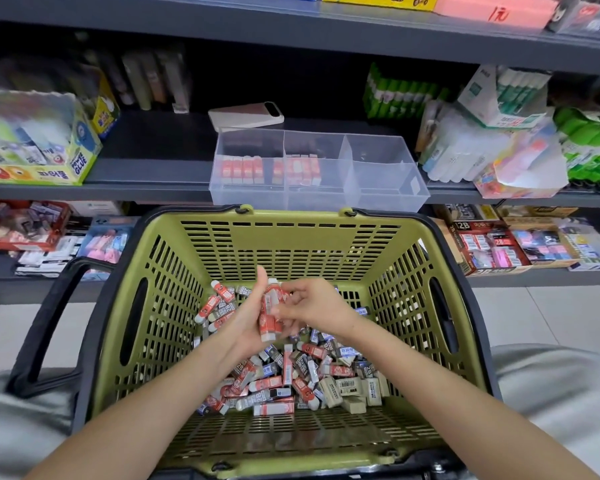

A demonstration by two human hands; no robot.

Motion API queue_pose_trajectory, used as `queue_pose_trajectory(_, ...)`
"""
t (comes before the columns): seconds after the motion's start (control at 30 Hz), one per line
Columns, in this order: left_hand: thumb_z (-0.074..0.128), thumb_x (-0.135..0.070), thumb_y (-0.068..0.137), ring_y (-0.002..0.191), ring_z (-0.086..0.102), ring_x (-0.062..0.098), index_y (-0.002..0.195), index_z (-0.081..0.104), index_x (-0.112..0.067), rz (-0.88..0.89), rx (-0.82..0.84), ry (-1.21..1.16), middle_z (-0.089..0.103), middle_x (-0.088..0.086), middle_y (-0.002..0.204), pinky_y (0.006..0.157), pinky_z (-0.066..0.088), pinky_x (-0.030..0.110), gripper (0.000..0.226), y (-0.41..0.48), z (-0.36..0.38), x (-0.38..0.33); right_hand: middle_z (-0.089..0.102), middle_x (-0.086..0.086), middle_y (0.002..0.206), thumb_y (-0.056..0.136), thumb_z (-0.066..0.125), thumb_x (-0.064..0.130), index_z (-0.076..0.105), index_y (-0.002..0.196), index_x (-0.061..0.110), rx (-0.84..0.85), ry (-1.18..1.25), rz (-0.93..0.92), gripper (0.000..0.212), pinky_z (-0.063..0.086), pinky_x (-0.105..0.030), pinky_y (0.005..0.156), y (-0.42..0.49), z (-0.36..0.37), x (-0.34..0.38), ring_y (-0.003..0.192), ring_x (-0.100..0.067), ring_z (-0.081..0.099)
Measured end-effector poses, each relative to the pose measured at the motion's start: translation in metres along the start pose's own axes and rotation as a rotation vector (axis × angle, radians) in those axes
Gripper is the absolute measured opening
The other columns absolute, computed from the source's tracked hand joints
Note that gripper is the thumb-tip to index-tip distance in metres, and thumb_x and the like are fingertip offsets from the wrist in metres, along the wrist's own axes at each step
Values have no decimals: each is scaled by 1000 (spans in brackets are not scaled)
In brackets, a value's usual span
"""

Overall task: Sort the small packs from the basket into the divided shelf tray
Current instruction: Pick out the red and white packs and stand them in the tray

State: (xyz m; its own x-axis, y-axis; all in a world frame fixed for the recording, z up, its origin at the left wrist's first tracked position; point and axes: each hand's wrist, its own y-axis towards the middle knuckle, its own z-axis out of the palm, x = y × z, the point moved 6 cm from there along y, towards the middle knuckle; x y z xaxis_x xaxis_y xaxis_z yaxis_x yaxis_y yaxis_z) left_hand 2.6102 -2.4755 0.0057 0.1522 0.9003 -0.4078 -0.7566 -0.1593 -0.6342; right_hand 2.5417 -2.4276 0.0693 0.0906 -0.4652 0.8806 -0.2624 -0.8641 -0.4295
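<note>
A person's left hand (246, 317) is held over the middle of an olive-green basket (291, 244). Its fingers are curled round a small bundle of red-and-white packs (270, 318) and the thumb points up, while the right hand (317, 306), just to its right, bends its fingertips in to pinch the top of the same bundle. Below both hands a loose pile of packs (291, 379) (red, blue, dark and tan, all mixed) lies on the basket floor. On the dark shelf (146, 174) just beyond the basket's far rim sits a clear divided tray (385, 199), with rows of red packs (243, 169) standing in its left and middle compartments and a pale phone (246, 116) lying behind it.
</note>
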Motion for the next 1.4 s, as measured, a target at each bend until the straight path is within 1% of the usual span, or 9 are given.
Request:
queue_pose_trajectory(0.17,74,-35,69,55,57,19,85,67,-5,-29,-38,17,65,11,69,41,49,23,35,-2,-3,-3,67,-8,74,88,60,5,67,92,4,-182,187,17,8,52,-22,52,5,-29,-10,54,-11,61)
queue_pose_trajectory(0.43,85,-20,57,46,51,16,112,57,-3,-51,-243,193,62,11,73,39,46,23,64,-3,-31,-9,51,-2,74,87,62,37,45,66,12,136,-1189,300,37,45,-27,58,7,-1,-100,72,-21,52)
queue_pose_trajectory(0.6,92,-28,46,67,63,21,128,47,-14,-69,-345,270,55,16,126,50,53,27,94,-6,-45,-3,51,-3,67,89,57,30,58,72,10,114,-1100,292,27,45,-25,58,7,-14,-102,62,-18,53)
queue_pose_trajectory(0.73,96,-45,27,119,53,33,142,36,-19,-55,-343,294,38,19,146,59,55,29,132,-5,-47,-1,51,-10,58,91,58,31,65,72,-2,-125,-314,273,39,41,-12,48,5,-19,-87,38,-7,40)
queue_pose_trajectory(0.83,93,-47,34,88,68,27,136,45,-15,-84,-270,297,54,19,131,56,54,27,117,-6,-34,1,67,-18,77,83,68,21,69,88,3,-30,47,157,18,43,-17,47,11,2,-61,49,-11,52)
queue_pose_trajectory(1.03,83,-11,58,53,64,19,108,55,-1,-43,-309,296,68,12,72,46,53,26,58,-9,-41,-9,53,1,57,87,63,29,61,66,14,80,-167,228,26,36,-22,49,24,5,-70,48,-11,45)
queue_pose_trajectory(1.17,80,-12,69,56,61,15,139,38,-6,17,-414,423,63,9,84,45,50,22,82,-13,-54,-29,34,5,48,80,57,60,37,52,20,32,-992,274,53,29,-19,46,25,16,-101,44,-10,36)
queue_pose_trajectory(1.3,84,-22,64,130,41,30,150,18,-14,63,-430,643,37,9,149,104,37,43,109,-15,-67,-36,40,5,47,82,60,50,40,48,23,-26,-861,232,48,30,-19,44,33,31,-107,44,-10,40)
queue_pose_trajectory(1.4,85,-23,59,131,41,29,151,18,-13,78,-417,644,37,10,149,107,35,47,114,-17,-69,-40,54,0,57,85,59,29,42,59,21,-165,-608,183,32,42,-25,56,38,28,-99,57,-15,51)
